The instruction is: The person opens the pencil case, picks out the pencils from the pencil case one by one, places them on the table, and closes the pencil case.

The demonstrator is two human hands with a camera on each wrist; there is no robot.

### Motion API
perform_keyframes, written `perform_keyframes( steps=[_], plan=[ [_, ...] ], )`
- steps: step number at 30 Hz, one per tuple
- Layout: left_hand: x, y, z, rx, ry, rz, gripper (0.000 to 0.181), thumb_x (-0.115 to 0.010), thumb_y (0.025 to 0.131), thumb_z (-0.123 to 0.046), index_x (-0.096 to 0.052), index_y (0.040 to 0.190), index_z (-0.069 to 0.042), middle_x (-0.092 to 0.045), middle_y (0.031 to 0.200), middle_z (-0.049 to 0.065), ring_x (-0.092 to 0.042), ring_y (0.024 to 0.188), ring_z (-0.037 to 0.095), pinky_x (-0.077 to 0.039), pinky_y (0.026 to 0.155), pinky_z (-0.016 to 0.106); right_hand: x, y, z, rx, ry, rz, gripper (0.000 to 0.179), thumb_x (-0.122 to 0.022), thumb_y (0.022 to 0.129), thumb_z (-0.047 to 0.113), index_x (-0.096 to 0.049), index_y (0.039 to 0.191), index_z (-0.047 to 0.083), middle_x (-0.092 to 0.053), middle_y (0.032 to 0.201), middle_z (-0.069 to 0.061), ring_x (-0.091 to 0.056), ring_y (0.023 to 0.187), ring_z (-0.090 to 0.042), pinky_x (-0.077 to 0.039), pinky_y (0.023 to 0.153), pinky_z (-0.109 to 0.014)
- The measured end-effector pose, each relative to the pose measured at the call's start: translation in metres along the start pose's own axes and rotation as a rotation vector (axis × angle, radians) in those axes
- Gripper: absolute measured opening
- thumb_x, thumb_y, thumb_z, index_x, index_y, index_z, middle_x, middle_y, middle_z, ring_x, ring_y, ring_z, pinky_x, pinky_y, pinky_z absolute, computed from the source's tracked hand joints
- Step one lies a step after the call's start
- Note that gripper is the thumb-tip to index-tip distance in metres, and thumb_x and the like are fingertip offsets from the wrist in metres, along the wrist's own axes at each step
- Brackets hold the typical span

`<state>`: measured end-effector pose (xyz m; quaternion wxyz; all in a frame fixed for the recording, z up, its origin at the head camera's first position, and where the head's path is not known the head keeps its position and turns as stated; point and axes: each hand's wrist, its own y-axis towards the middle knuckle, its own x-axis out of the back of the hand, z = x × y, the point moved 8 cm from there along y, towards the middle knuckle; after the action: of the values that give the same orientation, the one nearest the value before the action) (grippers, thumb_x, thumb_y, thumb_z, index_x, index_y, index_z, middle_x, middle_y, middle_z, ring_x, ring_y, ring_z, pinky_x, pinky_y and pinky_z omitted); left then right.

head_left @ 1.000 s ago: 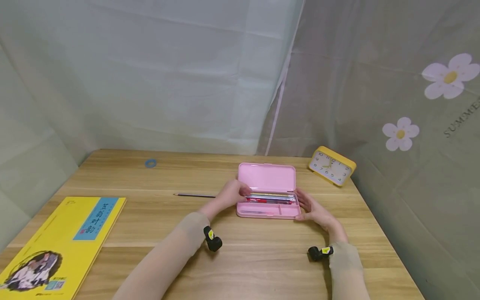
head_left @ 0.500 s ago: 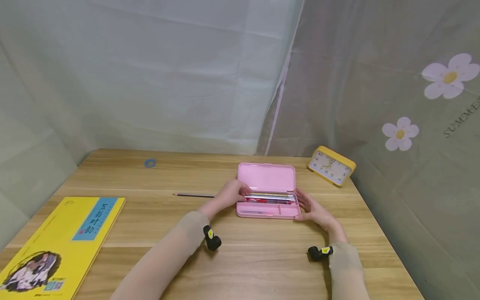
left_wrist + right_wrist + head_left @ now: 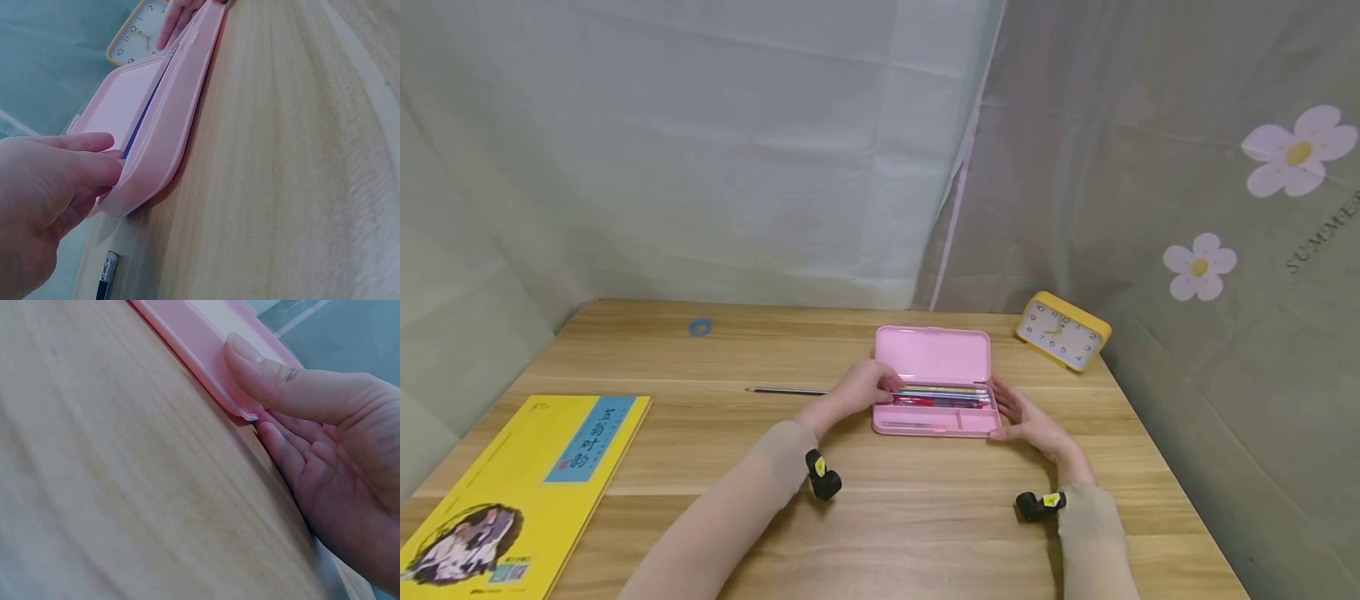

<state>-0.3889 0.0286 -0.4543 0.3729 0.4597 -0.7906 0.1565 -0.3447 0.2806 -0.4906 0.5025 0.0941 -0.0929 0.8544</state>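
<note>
An opened pink pencil case (image 3: 934, 354) stands on the wooden table, lid tipped back. Several pens and pencils (image 3: 943, 395) lie in its long rear compartment; a thin pinkish stick (image 3: 913, 426) is in the front one. My left hand (image 3: 859, 387) holds the case's left end, thumb and forefinger over the rim beside the pen ends. At the right end, my right hand (image 3: 1037, 425) holds the case, thumb at the near corner and fingers along the side wall. A dark pencil (image 3: 786, 391) lies left of the case, its eraser end visible in the left wrist view.
A yellow alarm clock (image 3: 1063, 331) stands at the back right. Near the back left lies a blue ring (image 3: 700, 327). A yellow book (image 3: 497, 475) is at the table's left edge. Curtains (image 3: 737, 167) hang behind the table.
</note>
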Motion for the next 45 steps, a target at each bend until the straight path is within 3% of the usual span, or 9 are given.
perform_keyframes(
  steps=[3, 14, 21, 27, 36, 45],
  plan=[
    [0.001, 0.0, -0.001, -0.006, 0.002, 0.004, 0.016, -0.071, 0.085, 0.001, -0.075, 0.1, -0.004, -0.074, 0.092, 0.006, -0.064, 0.083, 0.013, -0.056, 0.081, 0.03, 0.0, 0.001, 0.0, -0.008, 0.007, 0.0, 0.103, -0.075, 0.081, 0.003, -0.004, 0.155, -0.002, -0.006, 0.161, -0.027, -0.012, 0.147, -0.047, -0.032, 0.101, -0.005],
    [0.005, -0.001, -0.007, -0.024, 0.016, 0.016, 0.016, -0.072, 0.085, -0.001, -0.074, 0.101, -0.002, -0.074, 0.09, 0.006, -0.066, 0.083, 0.014, -0.056, 0.08, 0.027, 0.0, 0.001, -0.001, -0.003, 0.009, 0.002, 0.102, -0.074, 0.082, 0.002, -0.004, 0.155, -0.002, -0.006, 0.161, -0.027, -0.012, 0.147, -0.047, -0.032, 0.1, -0.004],
    [0.008, -0.004, -0.011, -0.032, 0.014, 0.008, 0.019, -0.072, 0.083, 0.002, -0.075, 0.101, -0.002, -0.074, 0.089, 0.006, -0.065, 0.08, 0.012, -0.056, 0.076, 0.024, 0.0, -0.001, -0.002, -0.024, -0.014, -0.003, 0.102, -0.074, 0.083, 0.004, -0.004, 0.155, -0.001, -0.006, 0.162, -0.026, -0.014, 0.147, -0.046, -0.031, 0.108, -0.012],
    [0.014, -0.008, -0.018, -0.027, -0.002, -0.006, 0.019, -0.072, 0.081, 0.004, -0.075, 0.1, 0.0, -0.074, 0.09, 0.007, -0.064, 0.079, 0.013, -0.056, 0.074, 0.023, 0.0, 0.0, -0.003, -0.014, -0.002, -0.004, 0.101, -0.074, 0.082, 0.002, -0.004, 0.155, -0.002, -0.007, 0.161, -0.027, -0.013, 0.147, -0.046, -0.032, 0.102, -0.006],
    [0.032, -0.02, -0.021, -0.011, -0.003, -0.034, 0.02, -0.07, 0.082, 0.004, -0.074, 0.102, 0.0, -0.073, 0.095, 0.009, -0.065, 0.086, 0.017, -0.057, 0.081, 0.03, 0.0, 0.0, -0.002, 0.005, 0.007, 0.003, 0.102, -0.074, 0.081, 0.001, -0.004, 0.155, -0.003, -0.006, 0.161, -0.028, -0.012, 0.146, -0.048, -0.032, 0.1, -0.003],
    [0.063, -0.039, -0.017, -0.048, -0.059, -0.038, 0.024, -0.066, 0.084, 0.004, -0.071, 0.107, 0.005, -0.074, 0.095, 0.012, -0.067, 0.085, 0.018, -0.057, 0.074, 0.028, 0.0, 0.001, -0.003, -0.01, 0.003, -0.004, 0.101, -0.074, 0.081, 0.002, -0.004, 0.155, -0.003, -0.006, 0.161, -0.028, -0.012, 0.147, -0.047, -0.032, 0.102, -0.006]
  ],
)
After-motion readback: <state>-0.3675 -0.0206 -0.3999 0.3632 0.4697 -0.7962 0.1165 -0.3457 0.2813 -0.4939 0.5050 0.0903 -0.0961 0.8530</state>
